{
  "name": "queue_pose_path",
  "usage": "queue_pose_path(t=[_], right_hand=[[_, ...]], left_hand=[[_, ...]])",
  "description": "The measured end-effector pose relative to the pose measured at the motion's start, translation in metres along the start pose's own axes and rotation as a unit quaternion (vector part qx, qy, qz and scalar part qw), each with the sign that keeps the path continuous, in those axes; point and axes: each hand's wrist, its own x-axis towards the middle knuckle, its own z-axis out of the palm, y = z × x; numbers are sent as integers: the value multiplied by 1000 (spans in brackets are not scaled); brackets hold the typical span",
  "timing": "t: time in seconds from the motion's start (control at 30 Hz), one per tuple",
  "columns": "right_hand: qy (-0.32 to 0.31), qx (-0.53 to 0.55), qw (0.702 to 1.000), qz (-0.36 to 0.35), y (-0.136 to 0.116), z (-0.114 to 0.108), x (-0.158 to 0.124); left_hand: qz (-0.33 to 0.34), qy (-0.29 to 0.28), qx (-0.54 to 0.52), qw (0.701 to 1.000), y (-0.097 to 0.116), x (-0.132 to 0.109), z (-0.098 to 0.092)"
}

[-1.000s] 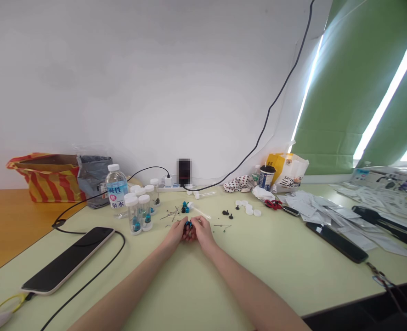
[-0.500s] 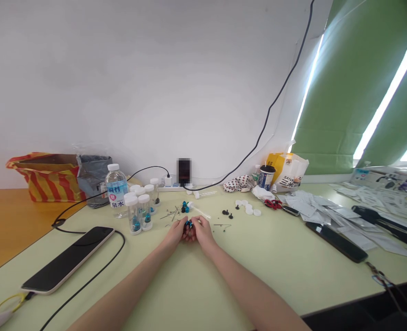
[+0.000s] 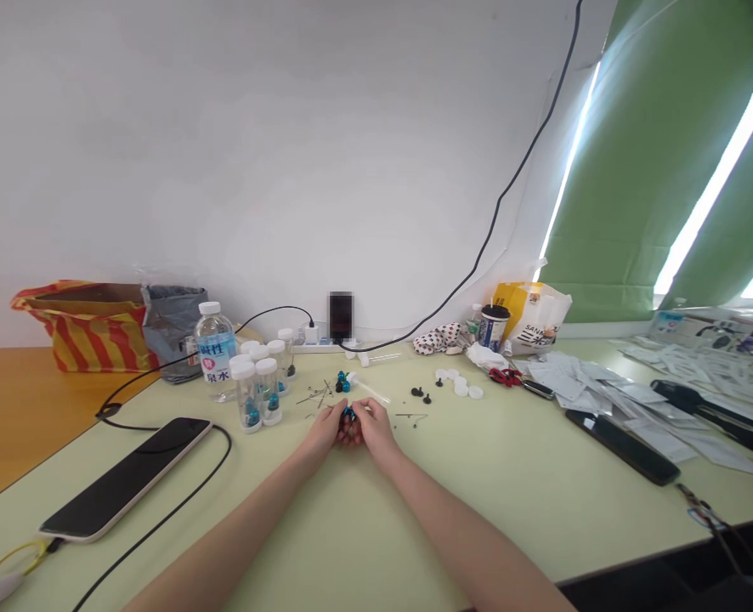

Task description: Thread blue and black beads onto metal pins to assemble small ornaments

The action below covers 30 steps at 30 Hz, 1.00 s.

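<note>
My left hand (image 3: 327,428) and my right hand (image 3: 371,425) meet over the middle of the table, both closed around a small blue and black part (image 3: 349,414). Fingers cover most of it, so its kind is unclear. Just beyond my hands lie more blue and black round pieces (image 3: 343,382). Thin metal pins or rods (image 3: 318,394) are scattered left of these. A thin rod (image 3: 410,416) and tiny bits lie right of my right hand. Several small black pieces (image 3: 418,393) and white round caps (image 3: 461,387) sit farther right.
Clear tubes with white caps (image 3: 247,395) stand at left, several holding blue pieces, by a water bottle (image 3: 216,353). A phone (image 3: 127,478) and black cable (image 3: 178,508) lie nearer. On the right are red-handled scissors (image 3: 505,377), a dark long case (image 3: 623,448) and white packets (image 3: 612,393).
</note>
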Motion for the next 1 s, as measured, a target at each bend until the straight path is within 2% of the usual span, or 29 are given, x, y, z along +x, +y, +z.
queue_pose_path(t=[1.0], right_hand=[[-7,-7,1000,-2,-3,1,-2]], left_hand=[[-1,1,-7,1000,4,-4,1]])
